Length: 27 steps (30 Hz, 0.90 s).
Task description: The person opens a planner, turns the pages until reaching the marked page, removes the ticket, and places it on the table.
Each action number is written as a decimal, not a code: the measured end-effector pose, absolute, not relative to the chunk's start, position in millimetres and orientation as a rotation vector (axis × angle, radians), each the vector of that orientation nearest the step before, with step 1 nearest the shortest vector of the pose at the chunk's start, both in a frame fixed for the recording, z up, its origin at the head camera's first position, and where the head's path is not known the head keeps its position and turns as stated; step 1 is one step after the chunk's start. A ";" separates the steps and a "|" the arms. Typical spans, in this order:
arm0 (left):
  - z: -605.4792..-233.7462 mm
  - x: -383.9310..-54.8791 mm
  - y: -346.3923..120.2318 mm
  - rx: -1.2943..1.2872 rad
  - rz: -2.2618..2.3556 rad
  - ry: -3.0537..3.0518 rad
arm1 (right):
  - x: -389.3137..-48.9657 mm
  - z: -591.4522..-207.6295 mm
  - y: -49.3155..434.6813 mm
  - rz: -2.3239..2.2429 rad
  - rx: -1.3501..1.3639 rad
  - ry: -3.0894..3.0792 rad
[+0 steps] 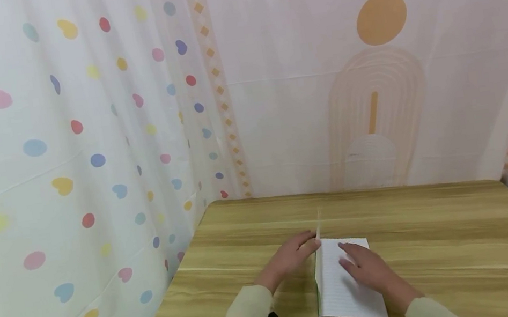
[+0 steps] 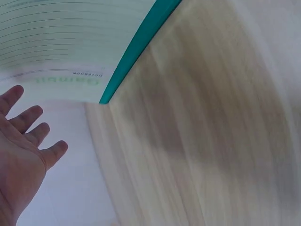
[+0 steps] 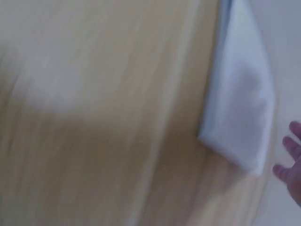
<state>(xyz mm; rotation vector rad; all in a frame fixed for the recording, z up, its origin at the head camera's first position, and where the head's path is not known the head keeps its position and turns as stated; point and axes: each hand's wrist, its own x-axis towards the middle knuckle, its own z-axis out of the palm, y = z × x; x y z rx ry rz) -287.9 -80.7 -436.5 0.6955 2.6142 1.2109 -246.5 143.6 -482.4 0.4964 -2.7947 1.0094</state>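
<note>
My left hand (image 1: 291, 255) has its fingers extended and grips nothing I can see; whether it touches the raised leaf (image 2: 51, 42) beside it, I can't tell. My right hand (image 1: 369, 268) is straight-fingered too, holding nothing. I judge the notebook (image 1: 349, 302) light, its paper flexible and easily creased, best held by a leaf's outer edge. It lies right of my left hand, below my right, on the table (image 1: 441, 240).
</note>
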 end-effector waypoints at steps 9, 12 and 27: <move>-435.0 -294.5 -104.9 0.678 1.327 2.623 | -247.3 -518.0 176.4 0.490 0.427 -3.100; -437.4 -297.2 -112.2 0.638 1.373 2.631 | -246.4 -518.2 181.9 0.497 0.424 -3.089; -476.1 -293.3 -152.2 0.679 1.143 2.743 | -236.1 -517.0 196.1 0.548 0.442 -3.041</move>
